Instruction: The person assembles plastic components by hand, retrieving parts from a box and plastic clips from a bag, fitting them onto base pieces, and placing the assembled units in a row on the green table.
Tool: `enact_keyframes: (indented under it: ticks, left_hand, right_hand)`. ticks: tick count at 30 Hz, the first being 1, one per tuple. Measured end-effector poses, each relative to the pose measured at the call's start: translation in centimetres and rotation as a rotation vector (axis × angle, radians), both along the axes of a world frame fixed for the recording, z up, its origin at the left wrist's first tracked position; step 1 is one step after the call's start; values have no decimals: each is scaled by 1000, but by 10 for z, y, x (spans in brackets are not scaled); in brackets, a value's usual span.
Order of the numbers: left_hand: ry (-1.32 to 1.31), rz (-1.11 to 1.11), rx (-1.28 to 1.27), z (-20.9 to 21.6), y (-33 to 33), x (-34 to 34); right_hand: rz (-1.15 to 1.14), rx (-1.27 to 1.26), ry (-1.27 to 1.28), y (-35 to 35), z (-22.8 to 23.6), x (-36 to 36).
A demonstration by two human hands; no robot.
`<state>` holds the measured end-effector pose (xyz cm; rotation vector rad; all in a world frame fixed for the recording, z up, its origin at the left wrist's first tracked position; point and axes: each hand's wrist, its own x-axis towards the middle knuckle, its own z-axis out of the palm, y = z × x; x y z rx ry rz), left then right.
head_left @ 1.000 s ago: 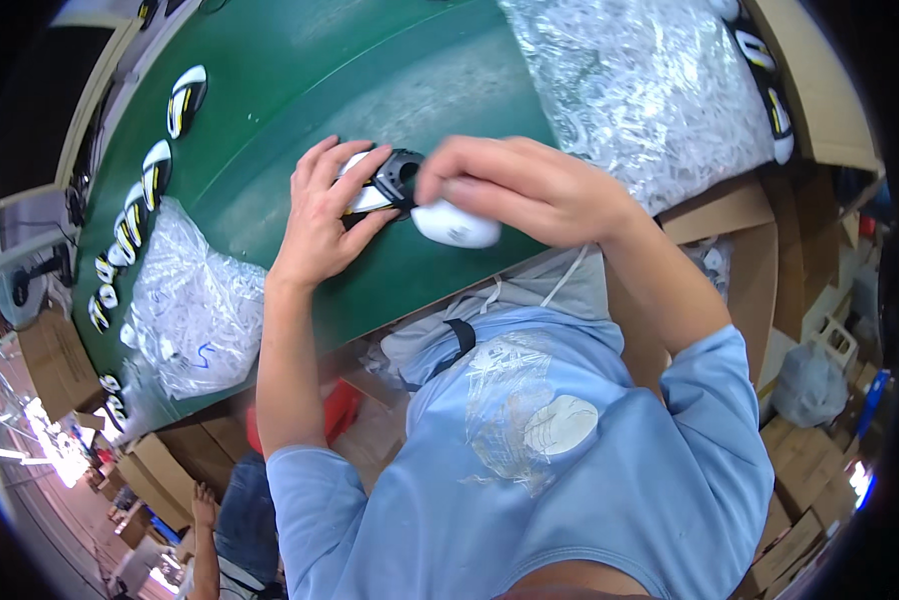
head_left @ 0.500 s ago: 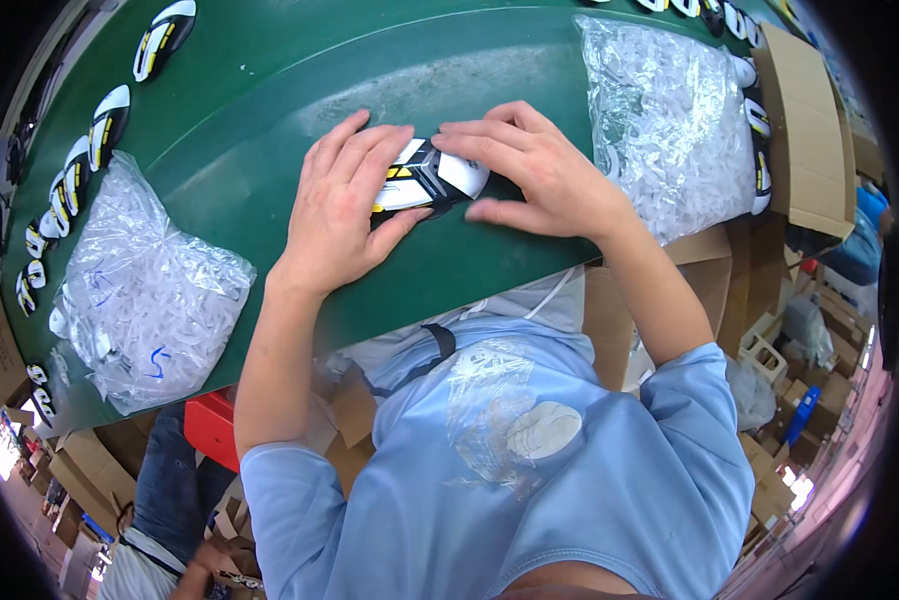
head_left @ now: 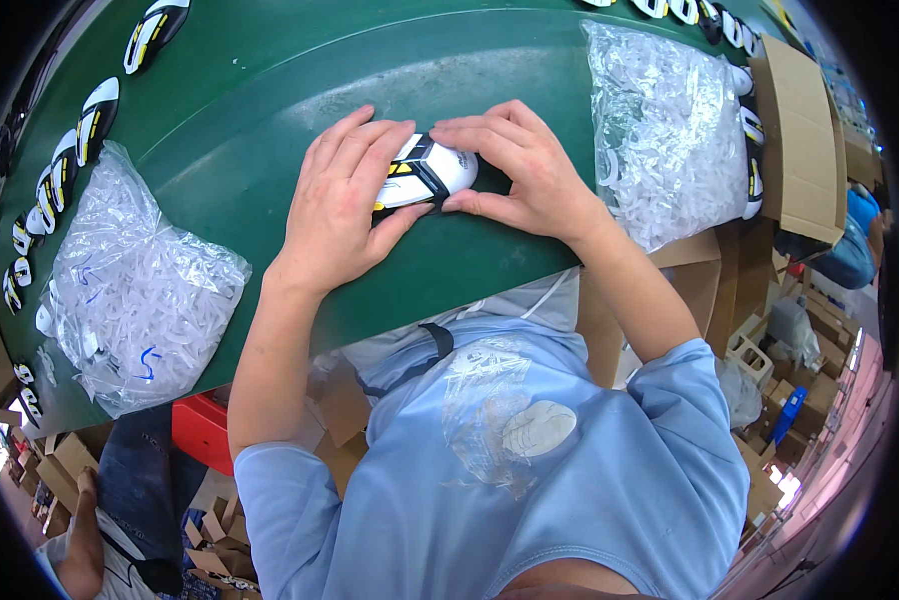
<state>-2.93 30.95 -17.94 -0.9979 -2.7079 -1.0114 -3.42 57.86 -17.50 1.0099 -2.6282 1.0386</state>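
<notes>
A white, black and yellow computer mouse shell lies on the green table. Both hands press on it. My left hand covers its left half, fingers spread over the top and thumb along the near side. My right hand grips the white right end, fingertips on top and thumb underneath at the near edge. Most of the shell is hidden under the fingers.
A clear bag of small white plastic parts lies at the left, another bag at the right. Finished mouse shells line the table's far left edge. A cardboard box stands right. Another person sits lower left.
The white cover held in my right hand a second ago now sits pressed onto the black body. Both hands have closed in around the joined shell.
</notes>
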Motion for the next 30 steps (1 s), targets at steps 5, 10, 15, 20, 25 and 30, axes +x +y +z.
enact_keyframes:
  ticks: [5, 10, 15, 20, 25, 30]
  left_hand:
    - [17, -32, -33, 3, 1, 0]
    - [13, -9, -37, 1, 0, 1]
    - [14, -14, -37, 2, 1, 1]
    - [19, 3, -47, 2, 1, 2]
    - [29, -13, -26, 2, 3, 1]
    - [40, -14, -32, 1, 2, 1]
  right_hand:
    - [29, -43, -20, 1, 3, -7]
    - [90, -28, -114, 3, 6, -10]
    - [30, -100, -101, -3, 6, 0]
    - [42, -83, -70, 3, 2, -1]
    - [40, -27, 55, 1, 10, -1]
    - [6, -84, 26, -2, 12, 0]
